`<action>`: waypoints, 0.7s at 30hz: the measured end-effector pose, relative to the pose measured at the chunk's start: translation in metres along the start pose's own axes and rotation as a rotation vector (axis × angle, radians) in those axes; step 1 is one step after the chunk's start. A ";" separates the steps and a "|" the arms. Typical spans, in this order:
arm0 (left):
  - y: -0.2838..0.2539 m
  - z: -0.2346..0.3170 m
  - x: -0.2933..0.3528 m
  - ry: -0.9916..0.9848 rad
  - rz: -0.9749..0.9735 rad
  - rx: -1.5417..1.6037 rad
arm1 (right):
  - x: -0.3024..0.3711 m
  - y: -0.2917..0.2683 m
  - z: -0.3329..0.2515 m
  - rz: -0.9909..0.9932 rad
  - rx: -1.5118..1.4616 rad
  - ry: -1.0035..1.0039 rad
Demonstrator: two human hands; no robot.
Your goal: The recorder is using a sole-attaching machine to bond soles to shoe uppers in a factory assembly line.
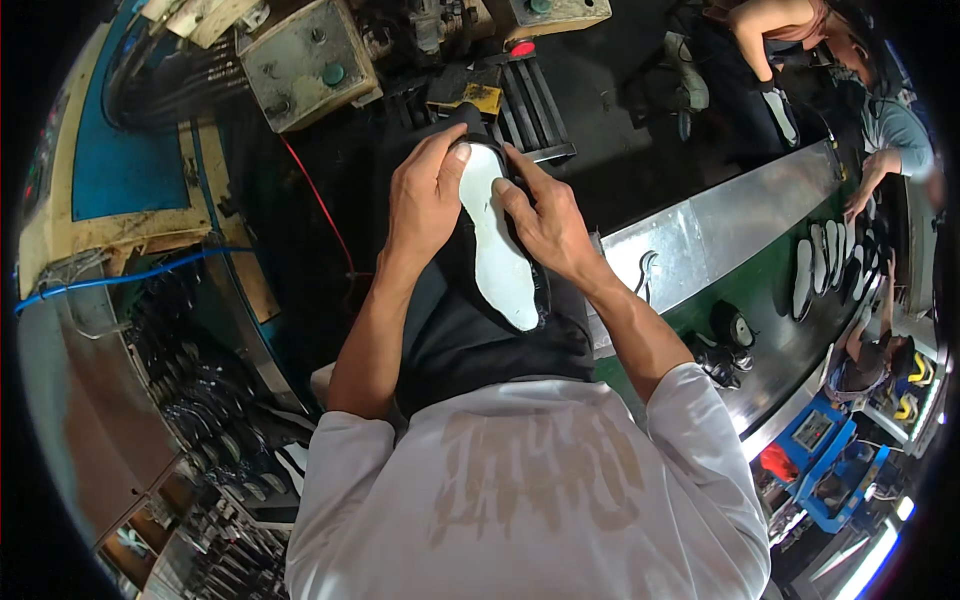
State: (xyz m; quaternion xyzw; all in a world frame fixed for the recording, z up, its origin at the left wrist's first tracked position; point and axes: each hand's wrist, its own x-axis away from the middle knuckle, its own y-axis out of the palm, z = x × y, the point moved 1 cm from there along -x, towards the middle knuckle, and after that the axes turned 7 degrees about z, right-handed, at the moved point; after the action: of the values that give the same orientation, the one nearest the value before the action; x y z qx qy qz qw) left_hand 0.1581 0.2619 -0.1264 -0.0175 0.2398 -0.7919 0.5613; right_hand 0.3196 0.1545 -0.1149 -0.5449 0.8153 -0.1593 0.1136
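Observation:
Both my hands hold a black shoe upper (541,292) bottom-up above my lap, with its long white sole side (500,262) facing me. My left hand (422,195) wraps the far left end of it, thumb resting on the white surface. From the other side my right hand (548,222) grips the edge, thumb pressed on the white face and index finger reaching to the far tip. The wider white end points toward my body. Whatever fills the shoe is hidden.
Ahead stands a machine with a grey control box (312,68) and a red button (521,47). Left, a rack holds several black shoes (215,400). Right runs a metal-edged bench (700,235) with black shoes (722,345) and white soles (803,280). Other people work beyond it.

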 end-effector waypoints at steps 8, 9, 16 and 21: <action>0.003 -0.017 0.008 -0.199 -0.109 0.122 | 0.006 0.005 0.006 -0.069 0.010 0.057; 0.006 -0.019 0.010 -0.202 -0.111 0.125 | 0.009 0.012 0.008 -0.063 -0.112 0.101; 0.032 -0.023 0.020 -0.123 0.004 0.024 | 0.022 0.033 0.027 0.096 0.051 -0.047; 0.040 -0.028 0.024 -0.165 -0.040 0.113 | 0.024 0.023 0.037 0.069 -0.053 0.023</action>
State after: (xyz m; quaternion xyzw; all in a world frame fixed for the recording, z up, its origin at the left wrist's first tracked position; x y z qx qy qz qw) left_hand 0.1757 0.2405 -0.1732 -0.0557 0.1474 -0.8111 0.5632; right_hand 0.3042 0.1353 -0.1582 -0.5176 0.8387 -0.1399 0.0954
